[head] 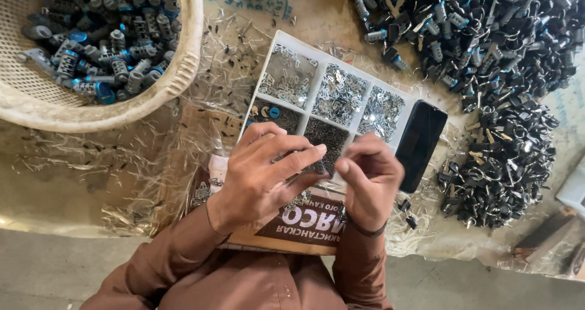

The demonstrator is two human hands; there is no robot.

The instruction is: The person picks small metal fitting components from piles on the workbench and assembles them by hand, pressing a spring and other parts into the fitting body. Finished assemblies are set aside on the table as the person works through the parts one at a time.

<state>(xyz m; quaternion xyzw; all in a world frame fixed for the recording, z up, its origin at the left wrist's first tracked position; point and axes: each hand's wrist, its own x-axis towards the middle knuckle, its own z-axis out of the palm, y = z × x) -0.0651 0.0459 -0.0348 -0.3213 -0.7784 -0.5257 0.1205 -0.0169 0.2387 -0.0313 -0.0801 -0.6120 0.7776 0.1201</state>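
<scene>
Head view, hands: our left hand [263,170] and right hand [368,179] meet over the near edge of the tray [277,40], fingertips pinched together on a small dark part [319,165]. It is mostly hidden, so we cannot tell its exact shape.
Grip state: both grips closed, fingers tight around the part betw. them.
Handling: we judge the part light, stiff and metal, prob. a bit slippery, easy to drop. Best hold is by fingertip pinch on its sides, not the palm.
Tray: white, with compartments of tiny silver and dark pieces. These look loose and will scatter if bumped.
Phone [420,143]: black, lies touching the tray's right side.
Basket [183,54]: far left on the bench, holds grey and blue lock cylinders.
Pile [493,54]: black keys and lock parts, far right, well apart from the hands.
</scene>
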